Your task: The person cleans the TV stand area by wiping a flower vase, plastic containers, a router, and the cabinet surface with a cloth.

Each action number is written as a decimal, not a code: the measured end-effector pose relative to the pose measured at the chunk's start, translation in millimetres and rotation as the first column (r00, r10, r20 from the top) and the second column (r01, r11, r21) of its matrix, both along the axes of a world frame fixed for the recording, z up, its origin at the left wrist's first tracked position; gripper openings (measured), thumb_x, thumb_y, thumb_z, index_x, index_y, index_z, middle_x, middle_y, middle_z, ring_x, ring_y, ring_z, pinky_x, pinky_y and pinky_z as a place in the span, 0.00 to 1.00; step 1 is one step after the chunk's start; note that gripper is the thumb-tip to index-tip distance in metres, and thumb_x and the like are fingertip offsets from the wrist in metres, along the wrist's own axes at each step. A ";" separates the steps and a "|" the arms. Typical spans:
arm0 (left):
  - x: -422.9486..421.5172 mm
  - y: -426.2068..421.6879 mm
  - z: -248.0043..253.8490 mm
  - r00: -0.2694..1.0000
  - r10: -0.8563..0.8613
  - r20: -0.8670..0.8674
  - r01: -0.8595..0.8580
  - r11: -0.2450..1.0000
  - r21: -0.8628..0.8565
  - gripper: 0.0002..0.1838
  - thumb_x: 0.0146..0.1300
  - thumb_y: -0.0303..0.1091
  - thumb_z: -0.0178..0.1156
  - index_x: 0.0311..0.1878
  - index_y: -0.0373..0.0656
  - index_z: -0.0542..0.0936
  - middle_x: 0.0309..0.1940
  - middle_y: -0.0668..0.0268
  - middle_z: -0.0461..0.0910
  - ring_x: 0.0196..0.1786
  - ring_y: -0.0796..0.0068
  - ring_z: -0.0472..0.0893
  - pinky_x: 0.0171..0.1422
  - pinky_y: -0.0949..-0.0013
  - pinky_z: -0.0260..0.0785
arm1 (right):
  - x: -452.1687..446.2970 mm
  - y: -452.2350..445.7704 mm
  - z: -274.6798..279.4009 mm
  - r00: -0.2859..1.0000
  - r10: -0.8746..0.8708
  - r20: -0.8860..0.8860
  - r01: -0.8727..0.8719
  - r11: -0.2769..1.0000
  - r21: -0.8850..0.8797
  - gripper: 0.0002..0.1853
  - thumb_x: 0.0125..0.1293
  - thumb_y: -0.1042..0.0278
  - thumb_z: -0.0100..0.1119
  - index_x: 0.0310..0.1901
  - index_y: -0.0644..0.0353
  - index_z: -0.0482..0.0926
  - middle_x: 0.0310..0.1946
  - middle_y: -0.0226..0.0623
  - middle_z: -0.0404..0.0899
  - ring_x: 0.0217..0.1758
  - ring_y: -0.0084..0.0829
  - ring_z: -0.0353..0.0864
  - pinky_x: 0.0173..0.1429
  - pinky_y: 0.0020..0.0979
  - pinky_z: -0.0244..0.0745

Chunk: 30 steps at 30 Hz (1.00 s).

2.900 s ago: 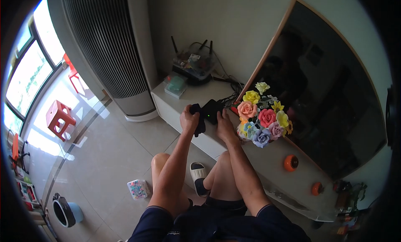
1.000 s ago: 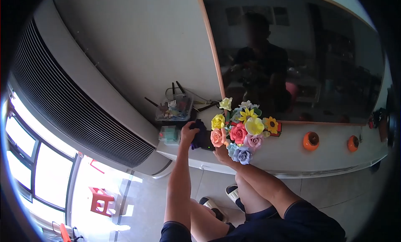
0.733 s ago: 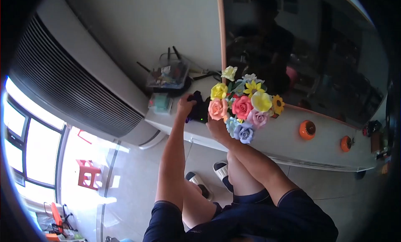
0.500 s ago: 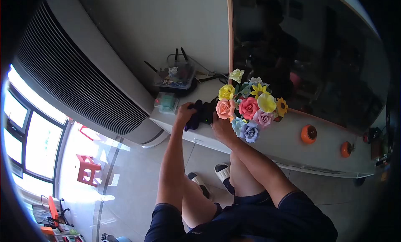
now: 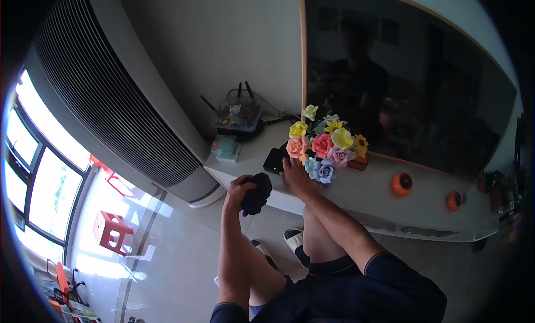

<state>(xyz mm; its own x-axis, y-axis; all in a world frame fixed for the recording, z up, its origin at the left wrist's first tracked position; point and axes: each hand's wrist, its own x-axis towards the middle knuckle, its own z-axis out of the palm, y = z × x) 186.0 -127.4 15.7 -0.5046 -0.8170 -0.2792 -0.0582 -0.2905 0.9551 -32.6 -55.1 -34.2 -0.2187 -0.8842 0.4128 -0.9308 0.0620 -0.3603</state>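
You seemed to be at a cloth-handling step: your left hand (image 5: 238,192) pinched the bunched dark cloth (image 5: 257,193) off the front edge of the white TV cabinet (image 5: 362,196), wrist bent inward. Your right arm slanted across, its hand (image 5: 296,177) against the black box (image 5: 273,161) beside the flowers (image 5: 329,146); whether it gripped, I couldn't tell. The next move likely called for steadying that box.

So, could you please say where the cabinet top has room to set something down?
Bare patches lie between the flowers and larger orange ornament, and between it and the smaller ornament. The left end is crowded: black box, right hand, plastic containers.
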 end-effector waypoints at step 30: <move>-103.1 -24.7 -65.8 0.782 0.299 0.547 0.321 0.559 -0.764 0.36 0.49 0.36 0.72 0.63 0.42 0.72 0.54 0.52 0.77 0.56 0.43 0.77 0.58 0.47 0.73 | 3.8 -25.8 1.2 0.982 -0.187 0.014 0.179 0.915 -0.362 0.19 0.56 0.75 0.62 0.51 0.66 0.73 0.38 0.56 0.81 0.41 0.55 0.84 0.45 0.50 0.79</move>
<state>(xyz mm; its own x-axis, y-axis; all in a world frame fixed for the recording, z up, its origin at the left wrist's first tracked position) 82.9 -152.1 -50.1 -0.5075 -0.8236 0.2533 -0.6488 0.5587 0.5166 -28.8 -80.8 -33.0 -0.3506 -0.6197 0.7022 -0.9230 0.1019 -0.3709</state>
